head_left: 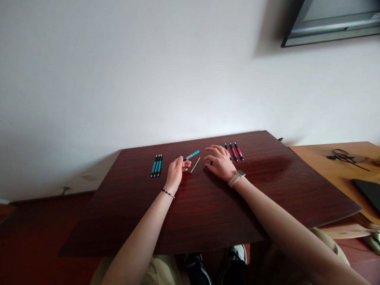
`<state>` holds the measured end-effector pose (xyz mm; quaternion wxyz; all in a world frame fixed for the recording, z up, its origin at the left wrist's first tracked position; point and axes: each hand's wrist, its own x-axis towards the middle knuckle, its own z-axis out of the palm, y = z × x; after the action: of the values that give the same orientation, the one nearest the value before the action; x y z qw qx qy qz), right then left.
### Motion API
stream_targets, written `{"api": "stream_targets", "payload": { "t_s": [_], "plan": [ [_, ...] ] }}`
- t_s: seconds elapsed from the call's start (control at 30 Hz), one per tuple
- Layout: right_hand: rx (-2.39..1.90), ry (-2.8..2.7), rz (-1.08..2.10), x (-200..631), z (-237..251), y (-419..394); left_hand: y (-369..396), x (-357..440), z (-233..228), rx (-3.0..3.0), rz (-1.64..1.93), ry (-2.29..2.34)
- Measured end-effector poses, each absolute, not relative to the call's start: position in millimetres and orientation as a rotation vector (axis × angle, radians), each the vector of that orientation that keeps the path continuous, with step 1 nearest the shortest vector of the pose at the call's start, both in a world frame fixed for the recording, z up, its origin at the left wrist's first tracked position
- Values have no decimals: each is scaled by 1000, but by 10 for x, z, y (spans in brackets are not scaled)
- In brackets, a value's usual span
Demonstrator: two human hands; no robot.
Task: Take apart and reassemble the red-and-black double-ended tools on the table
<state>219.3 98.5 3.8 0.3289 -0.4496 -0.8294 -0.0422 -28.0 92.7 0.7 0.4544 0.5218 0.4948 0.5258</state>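
Observation:
My left hand (176,173) pinches a teal pen barrel (192,155) with a black end, tilted up to the right above the table. Just right of those fingers, a thin pale pen refill (195,165) lies slantwise on the wood. My right hand (219,161) hovers palm down over the table, fingers stretched and apart. A small dark piece (211,163) shows by its thumb; whether it touches the hand I cannot tell. Beyond that hand lie pink and black pens (234,152) side by side, one partly hidden by the fingers. Three teal and black pens (156,165) lie in a row at left.
The dark wooden table (204,221) stands against a white wall. To its right is a lighter wooden desk (314,152) with a coiled black cable (344,155) and a flat black object (369,192). A wall-mounted screen (335,23) hangs at upper right.

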Motion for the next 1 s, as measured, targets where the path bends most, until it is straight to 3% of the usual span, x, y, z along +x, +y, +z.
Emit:
{"api": "stream_targets", "payload": {
  "t_s": [1.0],
  "plan": [
    [-1226,-2260,-113,2071,-9,1002,878,-236,-40,1071,1063,1248]
  ]
}}
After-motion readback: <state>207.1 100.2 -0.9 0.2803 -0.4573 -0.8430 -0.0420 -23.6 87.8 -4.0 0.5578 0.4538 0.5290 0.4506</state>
